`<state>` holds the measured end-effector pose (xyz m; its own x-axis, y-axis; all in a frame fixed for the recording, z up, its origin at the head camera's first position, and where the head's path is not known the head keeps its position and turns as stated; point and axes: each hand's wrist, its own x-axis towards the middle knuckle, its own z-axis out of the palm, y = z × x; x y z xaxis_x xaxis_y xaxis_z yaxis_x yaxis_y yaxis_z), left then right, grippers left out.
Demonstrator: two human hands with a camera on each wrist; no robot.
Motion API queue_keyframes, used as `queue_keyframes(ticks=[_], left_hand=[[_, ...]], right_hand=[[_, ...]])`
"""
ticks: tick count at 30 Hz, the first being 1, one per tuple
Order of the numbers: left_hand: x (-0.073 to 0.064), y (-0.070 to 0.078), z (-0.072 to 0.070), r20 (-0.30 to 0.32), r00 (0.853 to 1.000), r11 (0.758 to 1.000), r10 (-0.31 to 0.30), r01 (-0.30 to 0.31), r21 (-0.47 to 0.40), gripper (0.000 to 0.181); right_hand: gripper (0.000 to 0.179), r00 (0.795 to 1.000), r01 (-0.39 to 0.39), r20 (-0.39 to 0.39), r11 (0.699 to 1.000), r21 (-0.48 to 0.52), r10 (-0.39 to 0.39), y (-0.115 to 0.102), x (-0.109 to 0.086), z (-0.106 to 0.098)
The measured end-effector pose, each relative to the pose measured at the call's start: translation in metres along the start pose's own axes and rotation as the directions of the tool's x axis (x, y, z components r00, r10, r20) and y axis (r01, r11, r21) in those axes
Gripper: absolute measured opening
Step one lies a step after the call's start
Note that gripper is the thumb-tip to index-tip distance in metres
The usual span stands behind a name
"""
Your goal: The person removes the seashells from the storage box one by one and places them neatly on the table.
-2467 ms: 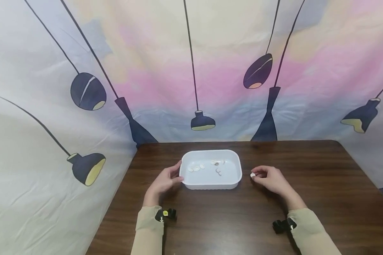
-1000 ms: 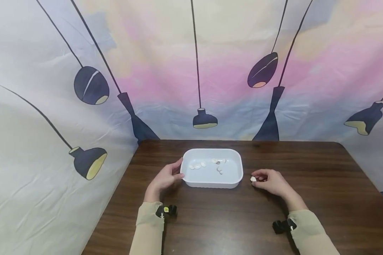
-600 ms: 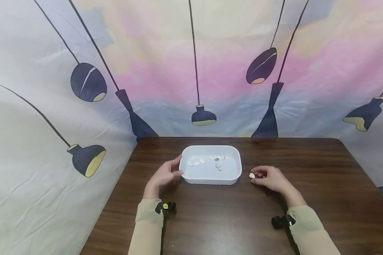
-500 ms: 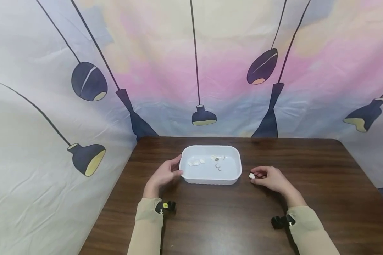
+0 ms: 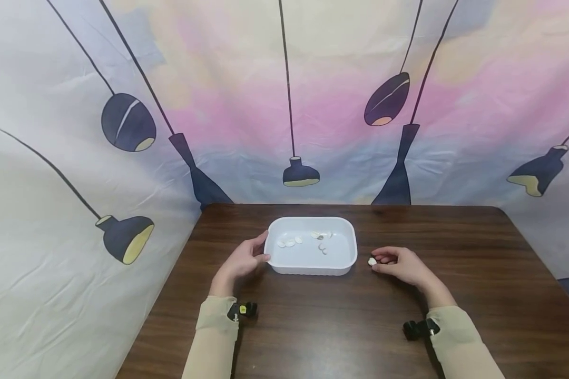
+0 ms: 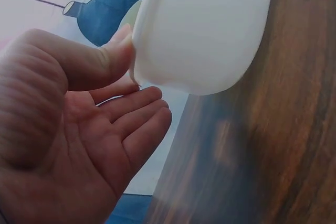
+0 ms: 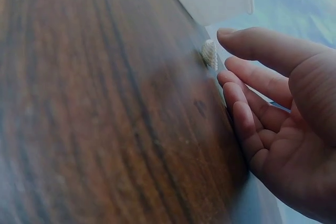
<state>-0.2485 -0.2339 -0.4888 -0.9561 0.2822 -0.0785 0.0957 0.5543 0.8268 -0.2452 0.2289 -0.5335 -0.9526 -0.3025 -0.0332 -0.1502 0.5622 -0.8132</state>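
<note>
My left hand (image 5: 241, 259) pinches the left end of a white plastic tray (image 5: 313, 271). In the left wrist view the thumb lies against the tray's rim (image 6: 137, 30), and the other fingers stretch out beneath. A small white ridged seashell (image 7: 209, 54) rests on the table, just right of the tray. My right hand (image 5: 403, 267) is beside this shell, its fingers loosely bent and a narrow gap between fingertips and shell in the right wrist view. Inside the tray lie several pale shells (image 5: 290, 243) on the left and small whitish and brownish pieces (image 5: 320, 238) on the right.
The dark wooden table (image 5: 308, 326) extends around the tray to its rounded back corners. A printed cloth (image 5: 246, 105) with painted lamps hangs behind it and along the left side. Black wrist cameras (image 5: 421, 329) sit on both sleeves.
My right fingers held the shell earlier; it now lies on the table just off the fingertips. My left hand keeps its hold on the tray, and the head view has shifted slightly.
</note>
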Motion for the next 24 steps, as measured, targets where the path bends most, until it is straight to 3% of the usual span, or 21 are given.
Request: queue_keyframes(ticks=[24], left_hand=[[-0.0019, -0.0056, 0.0031, -0.020, 1.000, 1.000, 0.020, -0.020, 0.001, 0.071]], right_hand=[[0.042, 1.000, 0.008, 0.019, 0.999, 0.031, -0.009, -0.0038, -0.0001, -0.0026]])
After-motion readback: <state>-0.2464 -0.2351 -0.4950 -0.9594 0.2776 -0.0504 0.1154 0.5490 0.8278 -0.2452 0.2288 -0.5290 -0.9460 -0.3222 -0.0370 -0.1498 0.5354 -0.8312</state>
